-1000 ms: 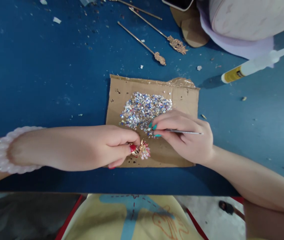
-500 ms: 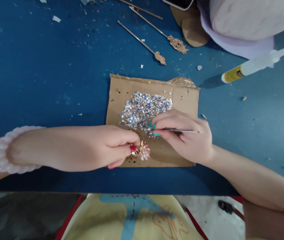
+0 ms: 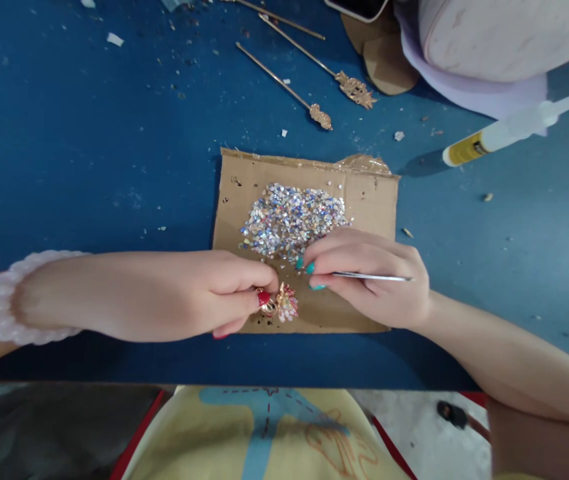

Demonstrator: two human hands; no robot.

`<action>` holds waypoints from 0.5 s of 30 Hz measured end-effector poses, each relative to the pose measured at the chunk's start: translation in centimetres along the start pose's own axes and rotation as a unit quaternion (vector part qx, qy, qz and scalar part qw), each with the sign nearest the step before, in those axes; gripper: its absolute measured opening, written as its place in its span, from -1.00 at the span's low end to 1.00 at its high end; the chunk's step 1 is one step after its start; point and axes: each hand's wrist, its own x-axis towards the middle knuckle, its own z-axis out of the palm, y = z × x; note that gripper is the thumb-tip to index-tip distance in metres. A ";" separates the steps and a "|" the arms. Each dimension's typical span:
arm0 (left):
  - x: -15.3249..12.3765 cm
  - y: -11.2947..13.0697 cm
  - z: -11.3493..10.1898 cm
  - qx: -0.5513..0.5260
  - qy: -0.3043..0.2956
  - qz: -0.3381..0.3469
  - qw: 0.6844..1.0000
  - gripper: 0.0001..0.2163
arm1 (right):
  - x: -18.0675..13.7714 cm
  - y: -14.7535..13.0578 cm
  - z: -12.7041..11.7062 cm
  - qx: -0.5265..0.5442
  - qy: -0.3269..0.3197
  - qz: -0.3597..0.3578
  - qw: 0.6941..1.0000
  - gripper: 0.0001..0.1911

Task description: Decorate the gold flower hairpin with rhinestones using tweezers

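My left hand (image 3: 189, 293) is closed, pinching a small gold flower ornament (image 3: 284, 303) set with shiny stones, held low over a brown cardboard sheet (image 3: 364, 193). My right hand (image 3: 369, 277) is closed in a pinch on a thin metal tool (image 3: 374, 276), its tip hidden by my fingers just right of the ornament. A heap of iridescent rhinestones (image 3: 291, 217) lies on the cardboard just beyond both hands. A white beaded bracelet (image 3: 9, 297) circles my left wrist.
The blue table (image 3: 89, 167) is speckled with scraps. Gold hair sticks (image 3: 314, 93) lie at the back, beside brown card discs (image 3: 384, 60). A glue syringe (image 3: 504, 130) points in from the right, near a pale pouch (image 3: 489, 47). The table's front edge is close to me.
My right hand with the tool has come down from the rhinestone heap toward the ornament. The left hand has barely moved.
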 end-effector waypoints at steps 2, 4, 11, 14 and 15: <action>-0.1 -0.1 0.0 -0.006 -0.002 0.001 1.000 -0.74 | -0.1 0.1 -0.1 0.016 -0.023 -0.014 1.000 -0.95; -0.2 -0.2 0.0 -0.009 -0.008 0.006 1.000 -0.77 | -0.1 0.2 0.0 0.027 -0.038 -0.024 0.999 -0.97; -0.2 -0.6 -0.2 0.016 -0.031 -0.014 0.999 -0.75 | -0.2 0.1 0.0 0.030 -0.036 -0.014 0.999 -0.94; -0.2 -0.6 -0.2 0.015 -0.035 -0.016 0.999 -0.76 | -0.2 0.0 -0.1 0.025 -0.033 -0.019 0.999 -0.93; -0.2 -0.6 -0.2 0.015 -0.034 -0.017 0.999 -0.75 | -0.2 0.0 -0.1 0.019 -0.032 -0.020 0.999 -0.93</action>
